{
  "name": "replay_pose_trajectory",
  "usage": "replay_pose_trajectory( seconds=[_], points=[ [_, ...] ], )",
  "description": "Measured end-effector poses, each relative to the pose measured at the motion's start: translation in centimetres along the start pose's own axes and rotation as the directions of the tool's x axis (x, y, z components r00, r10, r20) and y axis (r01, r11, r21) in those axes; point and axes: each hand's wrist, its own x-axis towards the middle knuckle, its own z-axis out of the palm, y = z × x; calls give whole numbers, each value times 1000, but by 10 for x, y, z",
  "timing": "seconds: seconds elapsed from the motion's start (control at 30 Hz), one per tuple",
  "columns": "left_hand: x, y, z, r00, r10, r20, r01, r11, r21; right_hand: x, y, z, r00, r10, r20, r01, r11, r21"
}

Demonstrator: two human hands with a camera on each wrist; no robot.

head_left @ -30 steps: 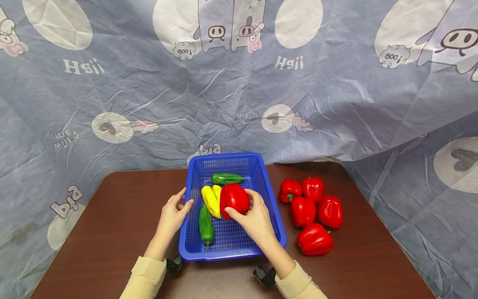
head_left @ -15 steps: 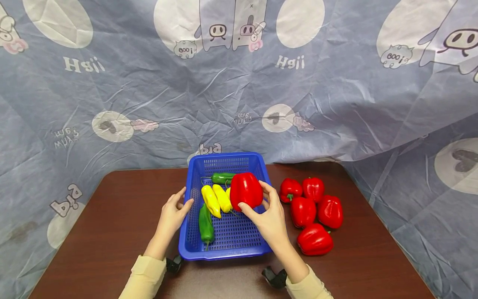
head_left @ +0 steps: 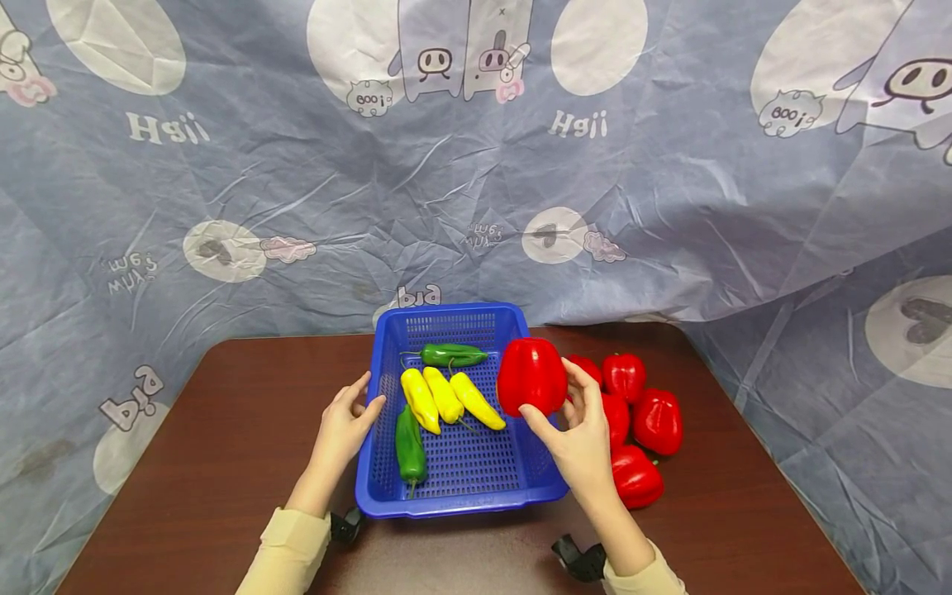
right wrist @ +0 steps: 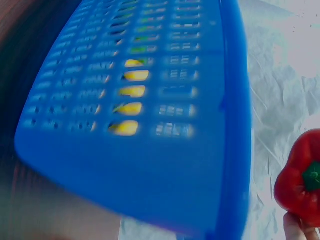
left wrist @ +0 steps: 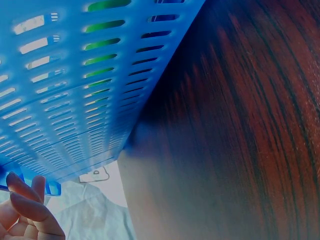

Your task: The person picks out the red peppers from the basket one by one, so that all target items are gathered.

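My right hand (head_left: 586, 438) grips a red bell pepper (head_left: 531, 377), held above the right rim of the blue plastic basket (head_left: 461, 506). In the right wrist view, that bell pepper (right wrist: 300, 185) shows its green stem end, outside the basket wall, with fingertips under it. My left hand (head_left: 345, 423) holds the basket's left rim, thumb over the edge. Inside the basket lie three yellow peppers (head_left: 444, 395) side by side, one green pepper (head_left: 454, 355) across the back and another green pepper (head_left: 411, 446) at the front left.
Several red bell peppers (head_left: 658, 421) lie grouped on the brown table (head_left: 729, 496) right of the basket, partly hidden by my right hand. A grey-blue printed cloth (head_left: 446, 182) hangs behind the table.
My right hand has lifted the red bell pepper up from over the yellow peppers and carried it right to the basket's edge, uncovering them. My left hand stays in place.
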Motion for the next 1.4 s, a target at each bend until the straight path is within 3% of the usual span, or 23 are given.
replay_pose_trajectory(
  seconds=[0.17, 0.43, 0.97, 1.4],
  points=[
    [0, 0, 0, 1000, 0, 1, 0, 1000, -6, 0, 1, -17, 998, -38, -58, 41, 998, 46],
    [0, -1, 1, 1000, 7, 0, -7, 1000, -8, 0, 1, -53, 989, 6, -151, -1, 999, 36],
    [0, -2, 1, 1000, 13, -4, -13, 1000, 3, -7, 19, -125, 937, 18, -350, 21, 994, 107],
    [1, -1, 0, 1000, 2, -1, -2, 1000, -13, -18, 41, -166, 892, 97, -442, -100, 995, 16]
  ],
)
